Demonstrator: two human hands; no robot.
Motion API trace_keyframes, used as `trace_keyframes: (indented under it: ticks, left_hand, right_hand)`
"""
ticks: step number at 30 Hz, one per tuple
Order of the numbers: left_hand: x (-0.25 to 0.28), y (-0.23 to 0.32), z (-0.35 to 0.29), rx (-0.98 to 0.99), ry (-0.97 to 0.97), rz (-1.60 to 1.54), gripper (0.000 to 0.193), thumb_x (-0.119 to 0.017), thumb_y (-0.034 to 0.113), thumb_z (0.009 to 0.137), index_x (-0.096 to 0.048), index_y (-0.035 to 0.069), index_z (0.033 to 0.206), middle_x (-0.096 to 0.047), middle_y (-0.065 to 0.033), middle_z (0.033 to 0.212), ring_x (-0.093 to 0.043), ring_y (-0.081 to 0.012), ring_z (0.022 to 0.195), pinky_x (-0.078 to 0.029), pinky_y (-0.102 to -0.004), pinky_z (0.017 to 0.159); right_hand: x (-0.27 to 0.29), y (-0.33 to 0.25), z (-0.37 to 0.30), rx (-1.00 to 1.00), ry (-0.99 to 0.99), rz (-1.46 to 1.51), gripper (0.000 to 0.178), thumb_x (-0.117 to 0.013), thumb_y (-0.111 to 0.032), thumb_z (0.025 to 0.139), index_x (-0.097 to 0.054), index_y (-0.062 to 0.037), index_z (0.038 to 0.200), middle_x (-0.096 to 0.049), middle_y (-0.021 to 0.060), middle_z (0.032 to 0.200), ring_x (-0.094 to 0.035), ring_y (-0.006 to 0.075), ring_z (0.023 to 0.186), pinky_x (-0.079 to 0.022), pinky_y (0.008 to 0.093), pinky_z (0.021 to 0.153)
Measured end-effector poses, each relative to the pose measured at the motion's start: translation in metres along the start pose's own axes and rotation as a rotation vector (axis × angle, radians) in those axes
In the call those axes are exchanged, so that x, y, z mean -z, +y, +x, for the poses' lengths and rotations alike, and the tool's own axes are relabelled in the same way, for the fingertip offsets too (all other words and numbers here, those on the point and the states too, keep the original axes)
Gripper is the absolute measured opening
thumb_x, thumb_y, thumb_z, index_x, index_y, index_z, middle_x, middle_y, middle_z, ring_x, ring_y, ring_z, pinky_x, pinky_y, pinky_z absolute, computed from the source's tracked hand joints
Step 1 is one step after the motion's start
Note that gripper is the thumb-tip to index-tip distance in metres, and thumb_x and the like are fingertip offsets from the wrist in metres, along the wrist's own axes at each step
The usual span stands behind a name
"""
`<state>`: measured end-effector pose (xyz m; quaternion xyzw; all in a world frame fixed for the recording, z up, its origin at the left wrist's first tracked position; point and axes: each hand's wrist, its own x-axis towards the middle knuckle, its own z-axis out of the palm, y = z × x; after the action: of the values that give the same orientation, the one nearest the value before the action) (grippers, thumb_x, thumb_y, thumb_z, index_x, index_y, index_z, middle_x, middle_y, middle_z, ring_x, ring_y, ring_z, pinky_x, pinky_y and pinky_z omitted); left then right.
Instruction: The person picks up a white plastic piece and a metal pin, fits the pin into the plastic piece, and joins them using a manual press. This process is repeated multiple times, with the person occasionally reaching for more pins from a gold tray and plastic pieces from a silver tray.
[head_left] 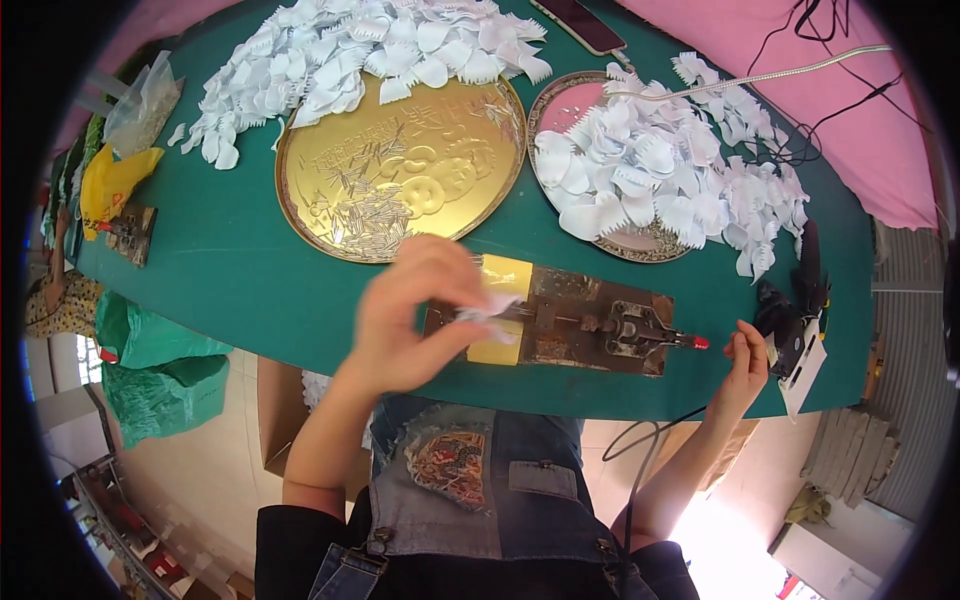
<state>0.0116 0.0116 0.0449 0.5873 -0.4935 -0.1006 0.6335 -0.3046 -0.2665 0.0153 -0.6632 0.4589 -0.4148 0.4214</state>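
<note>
My left hand (415, 315) is blurred and pinches a small white petal piece (492, 307) at the left end of a rusty toggle-clamp press (575, 322) with a yellow pad. My right hand (748, 368) rests by the press's red-tipped lever (697, 342), fingers curled close to it; whether it grips the lever I cannot tell. The press sits at the near edge of a green table (250, 270).
A gold round tray (400, 165) holds thin pins. White petal pieces are heaped at the back (360, 55) and on a pink plate (660, 170). A black tool (795, 320) lies at right, a phone (585, 25) at the back, bags (125, 140) at left.
</note>
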Motion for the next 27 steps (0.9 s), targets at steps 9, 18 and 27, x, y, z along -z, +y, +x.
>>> trace_keyframes:
  ticks: [9, 18, 27]
  left_hand:
    - [0.143, 0.084, -0.092, 0.825, -0.447, 0.918, 0.05, -0.091, 0.024, 0.06, -0.07, 0.006, 0.101, -0.067, -0.0047, 0.082, -0.062, -0.028, 0.083, -0.046, -0.0382, 0.08]
    - [0.123, -0.075, 0.068, 0.155, -0.105, 1.132, 0.045, -0.072, 0.017, 0.086, -0.061, 0.003, 0.127, -0.061, -0.0189, 0.125, -0.056, -0.0357, 0.12, -0.048, -0.0434, 0.098]
    - [0.096, -0.16, 0.145, 0.176, -0.149, 1.291, 0.028, -0.064, 0.01, 0.086, -0.063, 0.006, 0.114, -0.067, -0.0176, 0.11, -0.065, -0.0381, 0.099, -0.054, -0.0479, 0.081]
  right_hand:
    - [-0.012, -0.007, 0.023, 0.091, -0.129, -0.059, 0.017, -0.064, -0.011, 0.099, -0.071, -0.0025, 0.112, -0.067, 0.0015, 0.094, -0.055, 0.0062, 0.077, -0.044, 0.0209, 0.07]
    - [-0.043, -0.033, 0.056, 0.166, -0.208, -0.094, 0.017, -0.066, -0.011, 0.096, -0.072, -0.002, 0.109, -0.068, 0.0003, 0.091, -0.059, 0.0069, 0.079, -0.047, 0.0211, 0.07]
    - [-0.019, -0.01, 0.077, 0.09, -0.246, -0.207, 0.02, -0.067, -0.013, 0.095, -0.071, -0.0023, 0.112, -0.066, -0.0017, 0.09, -0.055, 0.0056, 0.075, -0.045, 0.0209, 0.069]
